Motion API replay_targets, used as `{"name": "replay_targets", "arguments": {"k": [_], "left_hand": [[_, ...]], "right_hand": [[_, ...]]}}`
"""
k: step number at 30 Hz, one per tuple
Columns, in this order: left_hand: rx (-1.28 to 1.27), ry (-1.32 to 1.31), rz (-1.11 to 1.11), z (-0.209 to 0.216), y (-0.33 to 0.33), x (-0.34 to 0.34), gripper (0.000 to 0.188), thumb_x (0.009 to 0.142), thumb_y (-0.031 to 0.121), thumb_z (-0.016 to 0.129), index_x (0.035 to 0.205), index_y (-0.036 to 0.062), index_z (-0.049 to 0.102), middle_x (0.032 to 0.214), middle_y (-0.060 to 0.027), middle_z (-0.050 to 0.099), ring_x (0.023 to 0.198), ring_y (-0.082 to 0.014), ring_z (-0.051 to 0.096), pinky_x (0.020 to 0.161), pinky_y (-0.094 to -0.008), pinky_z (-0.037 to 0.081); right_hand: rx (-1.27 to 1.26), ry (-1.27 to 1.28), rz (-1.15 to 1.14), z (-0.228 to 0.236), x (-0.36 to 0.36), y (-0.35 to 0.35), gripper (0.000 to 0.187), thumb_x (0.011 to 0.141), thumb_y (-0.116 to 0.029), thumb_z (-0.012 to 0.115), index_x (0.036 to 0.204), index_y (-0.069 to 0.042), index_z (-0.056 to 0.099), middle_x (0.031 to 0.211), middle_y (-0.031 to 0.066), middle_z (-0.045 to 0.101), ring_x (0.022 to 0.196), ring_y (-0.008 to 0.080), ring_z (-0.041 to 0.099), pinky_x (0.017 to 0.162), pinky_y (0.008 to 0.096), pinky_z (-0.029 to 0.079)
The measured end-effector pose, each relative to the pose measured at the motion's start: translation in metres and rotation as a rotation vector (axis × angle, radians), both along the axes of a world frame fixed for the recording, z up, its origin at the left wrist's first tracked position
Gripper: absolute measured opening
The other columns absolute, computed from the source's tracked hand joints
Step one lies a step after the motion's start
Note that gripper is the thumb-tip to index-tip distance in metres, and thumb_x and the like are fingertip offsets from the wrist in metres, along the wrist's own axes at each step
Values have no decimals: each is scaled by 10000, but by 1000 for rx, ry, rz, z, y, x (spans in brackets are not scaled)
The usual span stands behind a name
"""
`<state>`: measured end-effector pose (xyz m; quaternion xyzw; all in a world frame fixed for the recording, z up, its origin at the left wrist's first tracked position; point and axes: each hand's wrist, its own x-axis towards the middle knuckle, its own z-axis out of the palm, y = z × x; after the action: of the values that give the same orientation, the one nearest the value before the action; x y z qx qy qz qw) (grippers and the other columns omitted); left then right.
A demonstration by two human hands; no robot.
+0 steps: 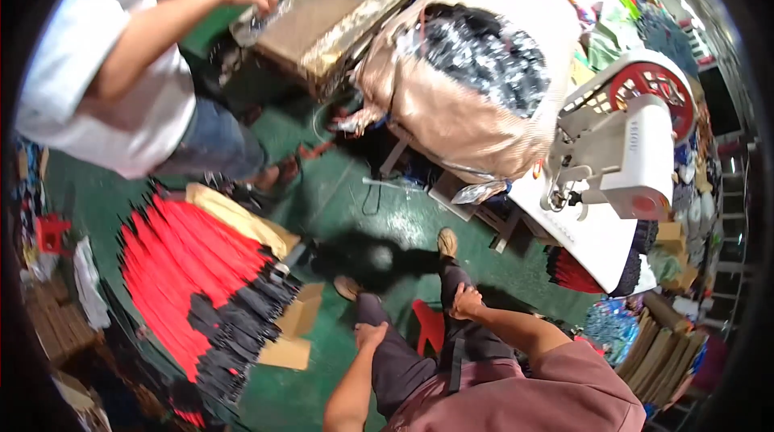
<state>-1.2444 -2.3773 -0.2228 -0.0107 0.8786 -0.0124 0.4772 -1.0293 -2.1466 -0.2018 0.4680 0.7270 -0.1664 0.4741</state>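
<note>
My left hand [371,335] lies on my left thigh just above the knee, its fingers stretched along the dark trousers [409,374]. On the other leg rests my right hand [466,301], fingers spread loosely over the knee and holding nothing I can see. Part of a red stool [429,326] shows between my legs. To the left, a large stack of red and black fabric pieces [189,271] is spread out by a cardboard box [297,319]. Ahead on the right stands a white sewing machine [641,158] on a white table [592,238].
A bulging pale sack [451,130] with shiny black-and-silver pieces [484,57] stands ahead. Beyond it is a plastic-wrapped cardboard-covered table [330,17]. A person in a white shirt [105,110] stands at the far left, arm stretched out. Folded cardboard [661,355] lies at right.
</note>
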Motion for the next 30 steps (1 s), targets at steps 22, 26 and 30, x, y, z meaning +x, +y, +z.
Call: {"name": "replay_targets", "arguments": {"k": [22,26,30], "left_hand": [[518,-399,168,73,-12,-120,128,944,26,592,985,36,714,834,-87,726,654,-140,664,556,-289,530],[594,-323,242,113,39,-135,182,938,-11,554,1070,6,677,862,-94,717,681,-165,669,591,-300,544],[694,-324,297,134,86,-154,296,940,-42,506,1211,-12,619,1002,-134,735,789,-183,707,666,-299,565]], "right_hand": [[-176,1017,-628,150,-120,6,389,923,-338,638,1107,-9,731,914,169,770,829,268,758,823,398,582],[-108,1317,-922,247,-161,93,272,1003,-212,604,1134,-3,718,812,68,739,677,145,694,692,308,561],[330,1616,-876,312,-196,181,211,1013,-146,611,1128,-5,718,806,83,729,718,134,678,676,317,548]]}}
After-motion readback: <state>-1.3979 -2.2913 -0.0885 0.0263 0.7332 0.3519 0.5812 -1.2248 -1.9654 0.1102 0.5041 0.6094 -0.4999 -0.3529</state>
